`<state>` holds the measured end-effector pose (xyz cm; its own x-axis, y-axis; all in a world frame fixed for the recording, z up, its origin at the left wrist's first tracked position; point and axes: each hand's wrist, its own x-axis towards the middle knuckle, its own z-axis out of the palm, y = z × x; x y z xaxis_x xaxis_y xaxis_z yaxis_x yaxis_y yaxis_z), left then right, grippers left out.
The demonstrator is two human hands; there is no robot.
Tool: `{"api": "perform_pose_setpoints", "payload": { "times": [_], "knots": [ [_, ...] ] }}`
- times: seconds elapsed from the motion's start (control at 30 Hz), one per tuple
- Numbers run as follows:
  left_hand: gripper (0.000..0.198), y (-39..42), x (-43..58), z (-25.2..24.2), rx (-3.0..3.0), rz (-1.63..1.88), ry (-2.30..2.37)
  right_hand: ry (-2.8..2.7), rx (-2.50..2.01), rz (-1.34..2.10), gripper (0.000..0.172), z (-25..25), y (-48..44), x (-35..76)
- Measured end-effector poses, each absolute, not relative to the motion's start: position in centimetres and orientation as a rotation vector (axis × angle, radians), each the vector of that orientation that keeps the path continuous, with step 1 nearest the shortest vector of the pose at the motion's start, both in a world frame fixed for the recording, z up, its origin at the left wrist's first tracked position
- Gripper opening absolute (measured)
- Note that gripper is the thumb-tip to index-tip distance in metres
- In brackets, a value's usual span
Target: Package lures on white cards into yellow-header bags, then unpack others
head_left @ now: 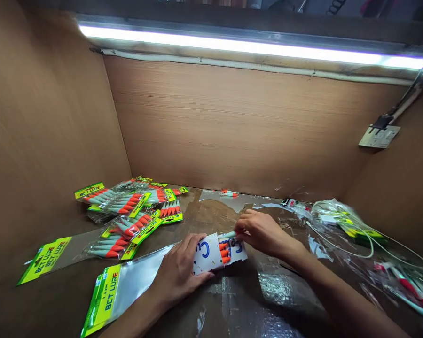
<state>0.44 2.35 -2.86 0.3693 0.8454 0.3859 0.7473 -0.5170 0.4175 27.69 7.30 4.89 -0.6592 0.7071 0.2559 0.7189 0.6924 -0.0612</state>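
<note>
- Head view: clear yellow-headed plastic bag (136, 277); left forearm (143, 312) leaning could crease it.
- Left hand (181, 263), part-curled, grips blue-lettered white card box (211, 256); squeezing could buckle it.
- Orange-tipped lures (224, 253) at box mouth; tilting might spill them.
- Right hand (252, 230): fingertips pinch pale slim stick (227, 235); slack could drop it.

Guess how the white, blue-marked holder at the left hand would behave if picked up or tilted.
The white holder likely flexes under a squeeze, since its walls look thin, like card. Tilted, it might let the orange-tipped pieces slide, as their tips lie uncovered. Those pieces look slim and rounded, so any that fell out would probably roll.
</note>
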Motion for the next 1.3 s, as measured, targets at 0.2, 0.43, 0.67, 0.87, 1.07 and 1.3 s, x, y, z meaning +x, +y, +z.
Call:
{"api": "perform_pose_setpoints", "payload": {
  "times": [0.2,0.43,0.67,0.87,1.07,1.3],
  "knots": [
    [0.078,2.3,0.5,-2.9,2.449,0.835,1.391,-2.698,-0.935,-0.140,0.017,2.4,7.1,24.5],
    [0.080,2.2,0.4,-2.8,2.453,0.826,1.389,-2.495,-1.187,0.279,0.039,3.8,15.6,27.0],
    [0.083,2.1,0.2,-2.8,2.435,0.823,1.396,-2.397,-1.714,0.011,0.024,0.8,25.5,26.1],
    [0.083,2.1,0.3,-2.7,2.442,0.808,1.385,-2.341,-1.719,0.095,0.024,-0.9,26.7,26.3],
    [0.081,1.9,0.3,-2.3,2.436,0.820,1.387,-2.252,-1.481,0.451,0.024,1.4,24.2,27.1],
    [0.081,1.5,0.6,-2.4,2.493,0.856,1.315,-2.026,-1.136,1.143,0.049,2.7,13.5,29.8]
  ]
}}
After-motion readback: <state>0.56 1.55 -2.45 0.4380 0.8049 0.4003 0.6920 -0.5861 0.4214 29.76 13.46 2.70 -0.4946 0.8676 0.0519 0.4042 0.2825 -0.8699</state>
